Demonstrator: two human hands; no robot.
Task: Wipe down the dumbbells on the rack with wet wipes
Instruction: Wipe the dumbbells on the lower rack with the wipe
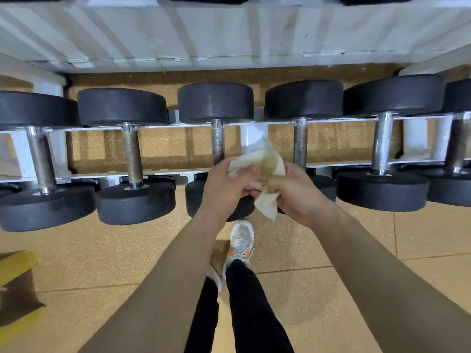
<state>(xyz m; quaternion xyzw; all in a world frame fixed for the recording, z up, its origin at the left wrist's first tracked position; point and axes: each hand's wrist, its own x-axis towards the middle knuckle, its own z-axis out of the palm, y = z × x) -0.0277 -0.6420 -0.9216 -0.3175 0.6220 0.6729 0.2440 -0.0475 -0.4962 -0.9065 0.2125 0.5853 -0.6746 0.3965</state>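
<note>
Speckled gym floor (pixel 318 289) lies under the rack (pixel 158 127) of dumbbells (pixel 216 138). Left hand (pixel 224 189) and right hand (pixel 295 192) both pinch a soiled wet wipe (pixel 265 171) before the rack, seemingly refolding it; next comes a handle.

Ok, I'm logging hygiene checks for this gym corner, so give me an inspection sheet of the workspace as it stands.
Surface: white rack rail carrying the weights, above a tan speckled floor.
Job's things: six black dumbbells lying across the rails; wet wipe crumpled, brown-stained.
Clutter: yellow object at lower left, partly cut off.
Grippers: left hand and right hand both grip the wipe.
Cables: nothing seen.
Surroundings: white shelf above; shoe below the hands.
</note>
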